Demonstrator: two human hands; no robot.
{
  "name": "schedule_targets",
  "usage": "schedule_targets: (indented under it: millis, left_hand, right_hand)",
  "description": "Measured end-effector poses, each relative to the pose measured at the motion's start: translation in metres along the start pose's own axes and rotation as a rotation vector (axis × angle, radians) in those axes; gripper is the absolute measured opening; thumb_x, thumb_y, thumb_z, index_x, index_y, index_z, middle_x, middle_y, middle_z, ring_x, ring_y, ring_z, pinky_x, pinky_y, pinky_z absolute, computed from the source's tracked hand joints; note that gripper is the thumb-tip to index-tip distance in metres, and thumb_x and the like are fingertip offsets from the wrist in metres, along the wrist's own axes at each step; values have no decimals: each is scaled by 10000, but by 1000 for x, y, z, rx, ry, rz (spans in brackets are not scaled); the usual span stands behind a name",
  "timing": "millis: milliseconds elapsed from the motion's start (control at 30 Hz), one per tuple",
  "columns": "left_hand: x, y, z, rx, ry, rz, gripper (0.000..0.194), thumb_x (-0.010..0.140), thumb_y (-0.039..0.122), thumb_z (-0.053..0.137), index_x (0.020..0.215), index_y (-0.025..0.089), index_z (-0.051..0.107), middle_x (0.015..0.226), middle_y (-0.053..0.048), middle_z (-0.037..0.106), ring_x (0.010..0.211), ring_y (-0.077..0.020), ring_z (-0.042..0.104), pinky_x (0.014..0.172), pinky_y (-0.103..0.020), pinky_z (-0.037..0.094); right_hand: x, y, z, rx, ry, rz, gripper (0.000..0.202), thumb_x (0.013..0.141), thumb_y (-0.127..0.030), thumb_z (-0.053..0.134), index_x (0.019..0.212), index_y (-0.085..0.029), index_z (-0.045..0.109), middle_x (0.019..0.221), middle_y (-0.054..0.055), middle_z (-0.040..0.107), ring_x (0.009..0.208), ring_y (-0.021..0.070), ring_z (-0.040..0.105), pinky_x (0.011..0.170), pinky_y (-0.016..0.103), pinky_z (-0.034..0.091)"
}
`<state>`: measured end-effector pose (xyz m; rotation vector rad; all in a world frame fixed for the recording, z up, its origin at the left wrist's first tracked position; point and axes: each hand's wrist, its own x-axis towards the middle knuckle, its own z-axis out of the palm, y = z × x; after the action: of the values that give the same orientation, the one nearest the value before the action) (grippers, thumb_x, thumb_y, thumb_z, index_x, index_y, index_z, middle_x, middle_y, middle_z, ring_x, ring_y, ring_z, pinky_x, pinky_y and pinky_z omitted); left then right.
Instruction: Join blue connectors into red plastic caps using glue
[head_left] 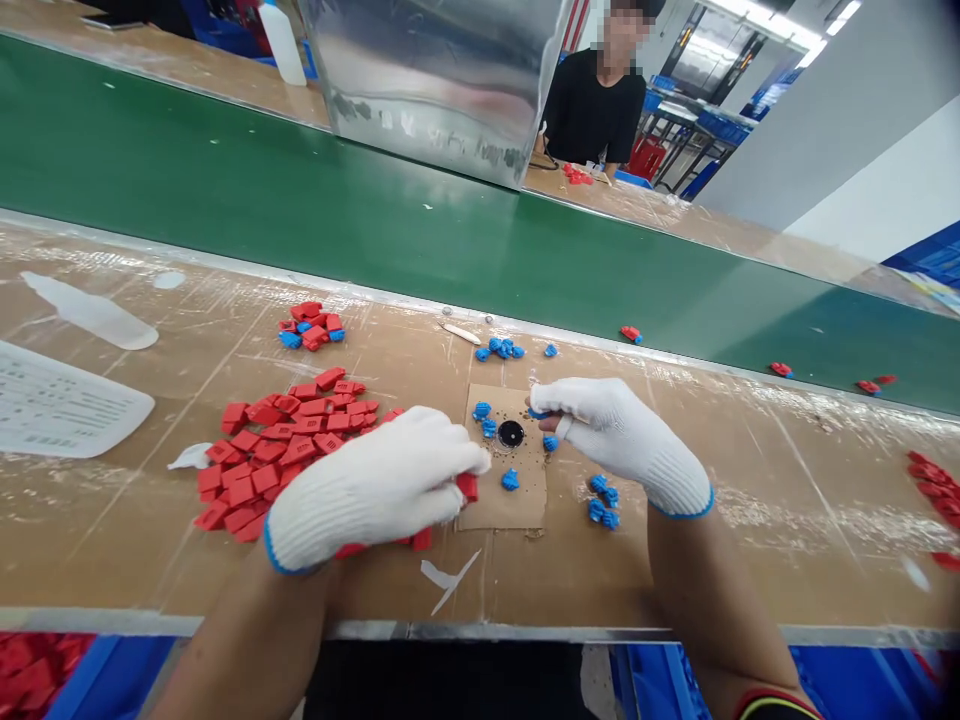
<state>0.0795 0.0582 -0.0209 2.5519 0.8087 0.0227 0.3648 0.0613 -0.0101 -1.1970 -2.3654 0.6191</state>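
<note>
1. Closing on a red block (466, 487), the left hand (375, 485) has its fingertips over the cardboard's left edge.
2. Right hand (619, 435): fingers curled in, blue piece (535, 412) at the tips. Firm grip or mere touch, cannot tell. Red and blue apart, so this pair looks unjoined.
3. Between hands: cardboard sheet (517, 515), black disc (511, 433) on it, loose blue pieces (510, 480) around the disc.
4. Beside left hand: large red pile (262, 470), no blue visible in it. Judged as work left, and plenty.
5. Below right hand: blue cluster (596, 510). Beyond the cardboard: blue row (506, 348). Also unused, by appearance.
6. Farther out: mixed red-and-blue heap (311, 325). Joined or merely mingled, unclear.
7. Green belt (375, 240): a few red-and-blue pieces (631, 334) near its close edge, well apart. Probably done. Overall, far more left than finished.
</note>
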Motion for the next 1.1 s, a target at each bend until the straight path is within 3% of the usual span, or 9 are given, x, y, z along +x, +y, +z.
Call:
schedule_targets:
  millis: [133, 267, 400, 667, 767, 900, 1100]
  left_hand:
    - [-3, -9, -11, -134, 217, -116, 207, 954, 151, 461, 982, 219, 655, 925, -31, 691, 880, -231, 635, 797, -351, 459]
    - [5, -12, -4, -242, 369, -203, 153, 963, 202, 506, 1057, 198, 626, 916, -7, 673, 784, -182, 599, 732, -323, 450]
    - [16, -13, 4, -414, 552, -225, 153, 989, 261, 556, 1109, 181, 608, 905, 23, 644, 750, -131, 545, 741, -288, 471]
    - [36, -33, 24, -913, 981, -124, 126, 929, 268, 686, 848, 212, 609, 806, -2, 593, 741, -144, 553, 717, -315, 513]
    - [42, -35, 27, -1051, 1045, -148, 51, 899, 212, 701, 891, 213, 651, 851, -15, 636, 789, -153, 610, 748, -317, 549]
    - [44, -32, 24, -1125, 1050, -170, 169, 845, 121, 690, 995, 190, 721, 937, -33, 710, 842, -151, 664, 795, -296, 586]
    - [41, -30, 21, -1137, 1037, -182, 128, 828, 84, 698, 911, 165, 754, 906, -36, 742, 828, -147, 681, 818, -296, 594]
  right_hand:
    - [-3, 8, 8, -154, -90, -51, 270, 905, -53, 500, 995, -213, 697, 826, 3, 683, 727, 145, 561, 714, 279, 422]
    - [-1, 13, 15, -238, -124, -38, 287, 871, -25, 501, 1010, -216, 664, 858, 15, 700, 781, 166, 588, 717, 277, 399]
    - [5, 12, 21, -310, -104, -117, 269, 884, -28, 527, 1000, -222, 674, 880, 34, 694, 828, 201, 574, 730, 301, 398]
    - [12, 8, 30, -374, -65, -232, 229, 902, -12, 579, 939, -221, 666, 908, 40, 682, 809, 210, 530, 713, 319, 412]
    - [12, 8, 32, -387, -86, -238, 222, 919, -27, 588, 963, -227, 673, 924, 44, 702, 826, 217, 559, 725, 331, 425]
    - [12, 9, 35, -387, -77, -234, 201, 946, -58, 591, 952, -236, 682, 914, 45, 718, 819, 216, 583, 715, 333, 431]
    - [12, 9, 35, -388, -59, -260, 209, 932, -46, 584, 922, -232, 680, 917, 46, 741, 797, 213, 597, 693, 332, 451]
